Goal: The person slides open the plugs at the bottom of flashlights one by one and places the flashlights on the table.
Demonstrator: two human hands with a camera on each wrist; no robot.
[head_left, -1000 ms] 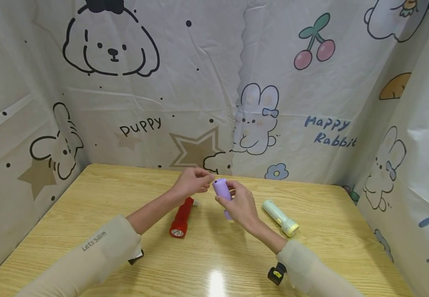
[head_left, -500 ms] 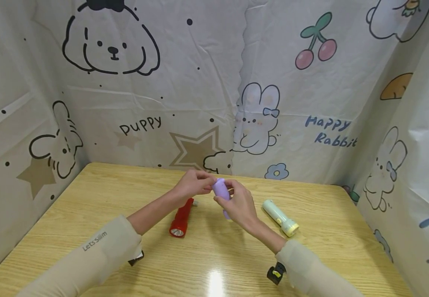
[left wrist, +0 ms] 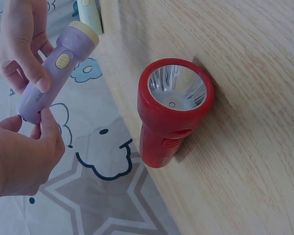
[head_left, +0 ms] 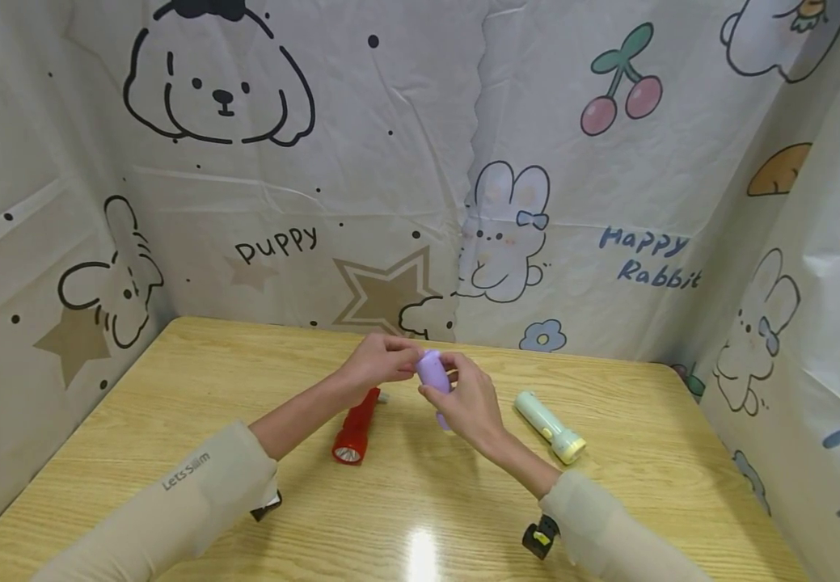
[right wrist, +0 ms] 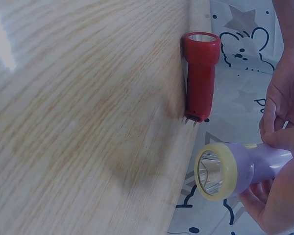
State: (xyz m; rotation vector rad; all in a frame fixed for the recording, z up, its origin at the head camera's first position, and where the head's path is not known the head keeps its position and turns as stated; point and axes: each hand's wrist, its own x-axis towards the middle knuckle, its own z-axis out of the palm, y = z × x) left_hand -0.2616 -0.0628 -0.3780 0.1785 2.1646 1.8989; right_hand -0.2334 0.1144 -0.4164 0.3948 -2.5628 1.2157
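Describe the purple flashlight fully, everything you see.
The purple flashlight looks like glossy plastic, with a yellow rim, ribbed yellow switch and silvery reflector showing no glow. It is held above the table, tilted, lens end lower. The right hand grips its body; the left hand pinches the tail end, partly covering it.

Flashlight (left wrist: 55, 78), one: purple body, pale yellow rim around clear lens and silvery reflector, oval yellow switch on the side; held tilted, lens end lower, above the wooden table (head_left: 361, 517).
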